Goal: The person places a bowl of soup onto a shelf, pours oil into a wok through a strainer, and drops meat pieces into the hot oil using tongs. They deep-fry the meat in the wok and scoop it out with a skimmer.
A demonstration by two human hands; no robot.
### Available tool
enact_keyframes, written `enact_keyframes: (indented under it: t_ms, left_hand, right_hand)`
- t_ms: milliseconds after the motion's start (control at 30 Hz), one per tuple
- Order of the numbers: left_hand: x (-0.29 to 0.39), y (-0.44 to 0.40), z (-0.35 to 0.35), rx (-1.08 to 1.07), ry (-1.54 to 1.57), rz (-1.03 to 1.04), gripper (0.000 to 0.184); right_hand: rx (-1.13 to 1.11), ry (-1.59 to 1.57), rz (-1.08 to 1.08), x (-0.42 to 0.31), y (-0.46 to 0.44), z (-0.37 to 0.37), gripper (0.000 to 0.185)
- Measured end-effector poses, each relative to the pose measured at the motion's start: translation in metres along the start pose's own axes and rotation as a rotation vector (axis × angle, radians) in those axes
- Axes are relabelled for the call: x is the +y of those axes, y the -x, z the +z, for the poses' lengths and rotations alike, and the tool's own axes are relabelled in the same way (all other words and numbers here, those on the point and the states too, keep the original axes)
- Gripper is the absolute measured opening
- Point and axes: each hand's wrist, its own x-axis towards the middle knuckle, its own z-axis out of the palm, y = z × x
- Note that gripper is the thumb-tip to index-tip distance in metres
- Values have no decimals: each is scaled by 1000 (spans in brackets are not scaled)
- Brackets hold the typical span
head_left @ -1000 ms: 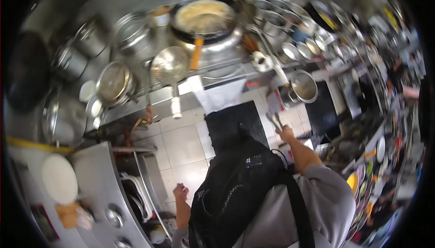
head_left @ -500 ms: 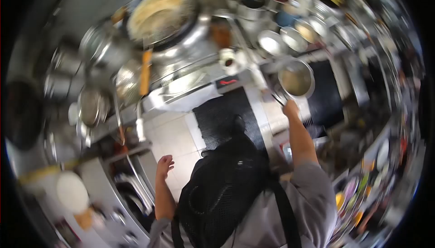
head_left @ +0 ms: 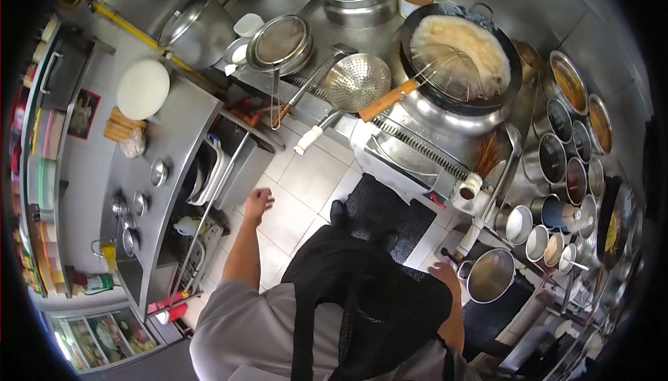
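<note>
My left hand [head_left: 259, 205] hangs over the tiled floor, fingers loosely curled, holding nothing. At the right, my right hand [head_left: 446, 274] is at the handle side of a steel pot [head_left: 491, 276] and appears closed on its handle; part of the grip is hidden. Cloudy brownish contents show inside the pot, which overlaps the dark floor mat in view. Just above that hand lies a dark-ended, white-wrapped handle [head_left: 471, 236]. On the stove, a wok [head_left: 511, 92] holds frothy tan contents, and a wire skimmer [head_left: 399, 98] with a wooden handle lies across it.
A perforated ladle [head_left: 358, 80] and a round sieve [head_left: 280, 41] rest along the stove's left side. Several metal containers [head_left: 552, 157] crowd the right counter. At left stands a steel table [head_left: 182, 106] with bowls and a white round board [head_left: 142, 89]. A black mat [head_left: 390, 207] covers part of the floor.
My view has turned, bringing the left table into fuller sight and shifting the wok rightward. The pot and my right hand now appear lower in view, still side by side. My left hand stays empty.
</note>
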Motion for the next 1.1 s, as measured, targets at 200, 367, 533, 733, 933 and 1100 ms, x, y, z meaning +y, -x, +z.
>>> enact_keyframes:
  t_ms: [200,367,533,733,933,1100]
  left_hand:
    - [104,-82,27,-56,355,293,36]
    - [191,-130,54,-311,524,136,44]
    - [197,-154,88,-704,533,193,34]
    - [216,-51,104,-784,509,289,19]
    - [226,-20,123,-1143,226,347,25]
    - [196,-108,123,-645,-358,900,37]
  right_hand:
    - [-121,-362,119,-219,-131,-103,51]
    - [7,-274,-116,-352,-228,-153,49]
    - [-172,-552,-122,-434,-324,-145,50]
    - [-137,-1109,-6,-503,-406,-135,66]
    - [240,-1183,-111,-515,-380,-176,38]
    - [728,-682,208,-441,-280,-280,28]
